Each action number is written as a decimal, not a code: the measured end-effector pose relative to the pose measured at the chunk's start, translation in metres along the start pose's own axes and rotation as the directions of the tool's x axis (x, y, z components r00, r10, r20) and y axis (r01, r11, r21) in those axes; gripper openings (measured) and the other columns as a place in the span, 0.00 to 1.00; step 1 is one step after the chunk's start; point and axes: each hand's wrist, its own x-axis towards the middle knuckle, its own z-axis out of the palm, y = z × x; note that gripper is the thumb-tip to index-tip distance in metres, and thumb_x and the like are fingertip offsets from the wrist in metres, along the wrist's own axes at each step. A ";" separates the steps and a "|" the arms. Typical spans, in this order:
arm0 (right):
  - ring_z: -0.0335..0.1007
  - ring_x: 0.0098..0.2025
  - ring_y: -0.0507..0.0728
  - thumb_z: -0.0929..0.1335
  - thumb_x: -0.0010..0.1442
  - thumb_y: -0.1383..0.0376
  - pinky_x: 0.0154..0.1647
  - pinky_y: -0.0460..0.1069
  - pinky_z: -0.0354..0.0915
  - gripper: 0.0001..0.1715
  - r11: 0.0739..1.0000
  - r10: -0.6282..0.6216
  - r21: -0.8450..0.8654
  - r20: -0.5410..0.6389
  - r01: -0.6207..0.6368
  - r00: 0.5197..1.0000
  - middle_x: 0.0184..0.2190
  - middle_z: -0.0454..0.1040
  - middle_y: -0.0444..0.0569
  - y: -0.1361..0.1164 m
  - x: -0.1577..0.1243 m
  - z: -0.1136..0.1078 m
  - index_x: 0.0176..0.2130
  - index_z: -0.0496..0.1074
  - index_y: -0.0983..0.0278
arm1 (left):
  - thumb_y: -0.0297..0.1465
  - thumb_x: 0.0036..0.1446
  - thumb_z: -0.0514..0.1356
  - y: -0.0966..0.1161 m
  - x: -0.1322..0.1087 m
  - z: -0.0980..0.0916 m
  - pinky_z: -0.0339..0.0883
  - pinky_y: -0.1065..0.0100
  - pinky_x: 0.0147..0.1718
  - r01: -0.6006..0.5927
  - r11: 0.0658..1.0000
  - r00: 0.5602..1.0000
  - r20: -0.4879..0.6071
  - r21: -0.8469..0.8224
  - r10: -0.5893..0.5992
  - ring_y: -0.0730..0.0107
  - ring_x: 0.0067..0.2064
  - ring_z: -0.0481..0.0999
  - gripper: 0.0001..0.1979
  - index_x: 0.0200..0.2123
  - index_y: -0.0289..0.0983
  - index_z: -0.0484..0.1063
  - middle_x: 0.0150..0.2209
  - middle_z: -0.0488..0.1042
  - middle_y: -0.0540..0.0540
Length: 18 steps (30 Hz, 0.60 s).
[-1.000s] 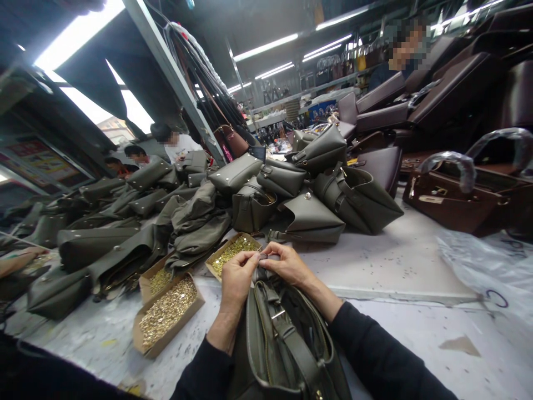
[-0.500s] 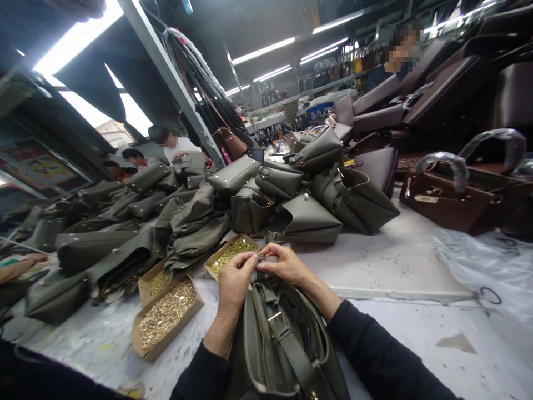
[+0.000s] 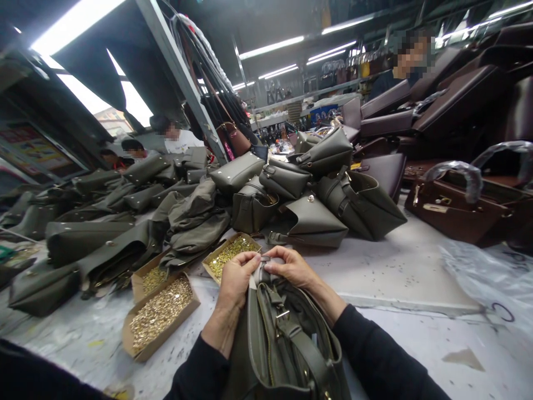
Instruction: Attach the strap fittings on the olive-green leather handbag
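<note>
An olive-green leather handbag (image 3: 283,344) lies open in front of me, its strap with a metal buckle running down the middle. My left hand (image 3: 235,280) and my right hand (image 3: 289,265) both pinch the bag's far top edge, fingertips nearly touching over a small tab. What sits between the fingertips is too small to tell. Both sleeves are dark.
Three cardboard trays of small brass fittings (image 3: 160,314) (image 3: 153,278) (image 3: 229,253) lie left of my hands. A heap of olive bags (image 3: 308,219) fills the table's back and left. Brown bags (image 3: 453,208) stand at right. Clear plastic sheet (image 3: 491,272) lies at right. Other people sit behind.
The hands stay pinched on the bag's top edge, with only slight finger shifts. The view has shifted a little.
</note>
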 end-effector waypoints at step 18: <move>0.75 0.40 0.55 0.74 0.59 0.65 0.45 0.49 0.67 0.19 0.901 -0.300 -0.330 -0.004 0.282 0.954 0.38 0.79 0.43 -0.018 -0.031 0.036 0.51 0.75 0.59 | 0.35 0.53 0.64 0.018 -0.054 -0.033 0.71 0.62 0.47 -0.252 0.882 0.961 0.209 0.398 0.181 0.58 0.46 0.80 0.15 0.43 0.36 0.78 0.43 0.82 0.45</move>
